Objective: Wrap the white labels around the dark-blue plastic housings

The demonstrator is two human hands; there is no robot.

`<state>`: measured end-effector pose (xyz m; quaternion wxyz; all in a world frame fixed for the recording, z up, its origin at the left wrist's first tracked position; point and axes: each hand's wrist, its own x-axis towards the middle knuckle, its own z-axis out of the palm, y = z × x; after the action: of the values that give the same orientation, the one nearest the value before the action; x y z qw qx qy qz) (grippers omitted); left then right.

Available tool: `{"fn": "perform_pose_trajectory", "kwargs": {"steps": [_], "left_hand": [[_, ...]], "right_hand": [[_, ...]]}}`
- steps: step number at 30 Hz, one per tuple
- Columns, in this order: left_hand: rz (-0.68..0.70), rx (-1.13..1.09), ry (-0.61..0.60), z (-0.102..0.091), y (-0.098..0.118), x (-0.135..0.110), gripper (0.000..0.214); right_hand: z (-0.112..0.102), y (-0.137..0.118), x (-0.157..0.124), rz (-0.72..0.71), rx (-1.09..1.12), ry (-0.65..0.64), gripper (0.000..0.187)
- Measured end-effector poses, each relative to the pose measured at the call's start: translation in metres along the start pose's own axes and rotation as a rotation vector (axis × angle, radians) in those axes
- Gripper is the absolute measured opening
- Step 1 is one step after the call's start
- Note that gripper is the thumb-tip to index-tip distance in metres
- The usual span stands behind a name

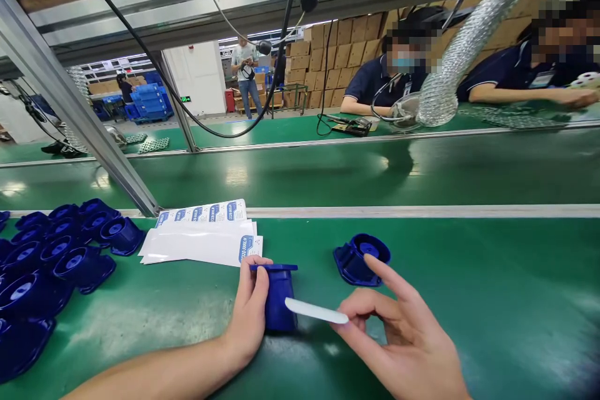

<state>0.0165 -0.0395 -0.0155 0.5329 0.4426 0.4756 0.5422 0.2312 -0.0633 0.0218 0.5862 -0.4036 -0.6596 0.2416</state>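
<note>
My left hand (253, 300) is closed around the flanged edge of a dark blue plastic housing (281, 303), which is tipped on its side over the green bench. Between thumb and a finger, my right hand (398, 331) pinches a thin white label (316, 310), seen almost edge-on. The label's far end overlaps the side of the housing in view; whether it touches cannot be made out. Beyond my right hand's raised index finger, a second blue housing (359, 256) rests on its flange. Sheets of white labels with blue print (201, 240) lie behind my left hand.
Many more blue housings (60, 250) crowd the left side of the bench (492, 300). A slanted metal post (107, 131) rises behind the label sheets. A black cable (210, 131) hangs overhead. Across the belt, co-workers (375, 81) sit near a silver duct (450, 69).
</note>
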Motion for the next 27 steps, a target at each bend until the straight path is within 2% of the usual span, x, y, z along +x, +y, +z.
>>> {"fn": "perform_pose_trajectory", "kwargs": {"steps": [3, 4, 5, 9, 11, 15, 20, 27], "left_hand": [[0.018, 0.046, 0.014, 0.001, 0.004, -0.001, 0.045], [0.019, 0.052, 0.018, 0.001, 0.005, -0.002, 0.046], [0.016, 0.056, 0.020, 0.002, 0.006, -0.002, 0.047], [-0.008, 0.051, 0.012, 0.003, 0.009, -0.004, 0.047], [-0.011, 0.047, 0.015, 0.004, 0.010, -0.005, 0.047], [-0.042, 0.033, 0.014, 0.005, 0.012, -0.006, 0.049], [-0.103, -0.013, -0.020, 0.007, 0.015, -0.007, 0.050], [-0.087, 0.013, -0.034, 0.006, 0.013, -0.005, 0.048]], "right_hand": [[-0.001, 0.002, 0.003, 0.114, -0.018, -0.105, 0.007], [-0.001, 0.003, 0.004, 0.164, -0.015, -0.123, 0.008], [0.001, 0.003, 0.004, 0.232, 0.004, -0.123, 0.018], [0.011, -0.001, 0.002, 0.549, 0.146, -0.056, 0.037], [0.015, -0.005, 0.001, 0.620, 0.182, -0.056, 0.044], [0.018, -0.011, 0.000, 0.639, 0.203, -0.060, 0.048], [0.018, -0.010, -0.002, 0.629, 0.197, -0.083, 0.044], [0.014, 0.004, -0.008, 0.495, 0.074, -0.200, 0.040]]}}
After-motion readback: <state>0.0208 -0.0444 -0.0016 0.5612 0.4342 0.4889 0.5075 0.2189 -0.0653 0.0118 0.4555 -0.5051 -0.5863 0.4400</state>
